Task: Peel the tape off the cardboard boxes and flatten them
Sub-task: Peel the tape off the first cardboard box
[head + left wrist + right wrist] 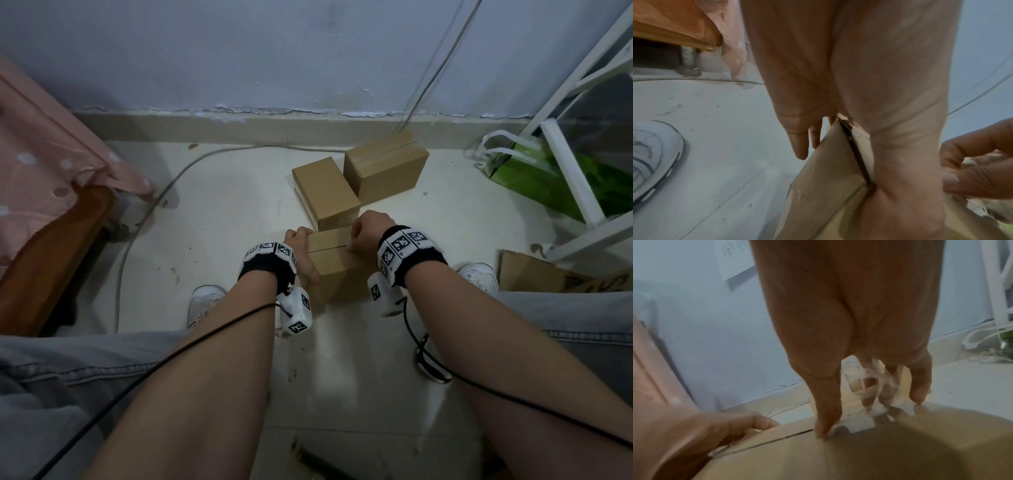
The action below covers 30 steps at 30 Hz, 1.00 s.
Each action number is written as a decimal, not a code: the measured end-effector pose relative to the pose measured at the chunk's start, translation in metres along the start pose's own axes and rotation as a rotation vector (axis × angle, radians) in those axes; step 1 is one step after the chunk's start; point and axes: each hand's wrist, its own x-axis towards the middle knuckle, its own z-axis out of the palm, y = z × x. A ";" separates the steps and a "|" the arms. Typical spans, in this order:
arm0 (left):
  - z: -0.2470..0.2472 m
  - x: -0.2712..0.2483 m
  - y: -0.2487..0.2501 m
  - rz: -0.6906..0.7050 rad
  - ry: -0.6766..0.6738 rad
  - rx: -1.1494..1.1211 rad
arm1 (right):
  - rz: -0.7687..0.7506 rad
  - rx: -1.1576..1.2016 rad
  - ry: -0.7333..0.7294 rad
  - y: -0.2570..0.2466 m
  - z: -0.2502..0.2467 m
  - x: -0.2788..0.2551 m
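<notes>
A pale tiled floor [239,212] ran up to a blue-grey wall with a chipped skirting. The box [334,265] being worked stood on the floor between the person's knees, its top seam showing as a dark slit. The left hand [301,253] was curled round the box's 9 o'clock edge, thumb on top and fingers down the side. The right hand [368,233] was clenched at the seam's 3 o'clock end, and in the right wrist view a crumpled clear tape [877,386] was seen pinched in its fingers, the free end apparently still stuck to the lid.

Several faults could be expected. The tape could snap or shred if it were pulled too steeply, leaving a strip on the seam. The paper face could be torn off with it. The box could be dragged toward 3 o'clock if the left grip were eased.

Two more boxes, box two [325,193] and box three [385,168], stood touching at 12 o'clock, the nearer just beyond the hands, so little room was left forward. A cable [164,192] lay at 10 o'clock, a green bag [534,178] at 2 o'clock, a flat cardboard [534,274] at 3 o'clock under a white frame [568,171].
</notes>
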 end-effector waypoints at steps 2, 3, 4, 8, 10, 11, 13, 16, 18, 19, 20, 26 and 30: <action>0.000 0.000 -0.005 -0.032 0.037 0.000 | 0.031 0.056 0.069 0.003 -0.005 0.000; -0.001 -0.001 -0.010 -0.059 0.054 -0.003 | 0.060 0.105 0.109 0.007 -0.008 0.000; -0.001 -0.001 -0.016 -0.093 0.063 -0.007 | 0.096 0.157 0.148 0.013 -0.013 0.002; 0.003 -0.004 -0.036 -0.185 0.052 -0.042 | 0.219 0.507 0.095 0.031 -0.028 0.003; 0.007 -0.006 -0.037 -0.187 0.052 -0.027 | 0.185 0.727 -0.018 0.031 -0.027 0.001; 0.007 -0.007 -0.035 -0.180 0.044 0.003 | 0.161 0.745 -0.052 0.027 -0.026 0.000; 0.003 -0.009 -0.026 -0.148 -0.007 0.064 | 0.129 0.774 -0.101 0.017 -0.021 -0.004; -0.005 -0.006 -0.010 -0.058 -0.100 0.143 | 0.094 0.843 -0.173 0.001 -0.022 -0.014; -0.005 -0.002 0.001 -0.031 -0.103 0.153 | 0.062 0.822 -0.204 -0.006 -0.025 -0.017; -0.004 0.000 0.006 -0.011 -0.088 0.147 | 0.049 0.824 -0.211 -0.008 -0.026 -0.018; -0.002 0.001 0.011 0.013 -0.062 0.144 | 0.043 0.827 -0.219 -0.011 -0.028 -0.019; 0.002 0.002 0.022 0.066 0.099 0.198 | -0.001 0.809 -0.250 -0.019 -0.034 -0.020; 0.000 0.002 0.023 0.053 0.113 0.091 | 0.043 0.835 -0.152 -0.016 -0.032 -0.018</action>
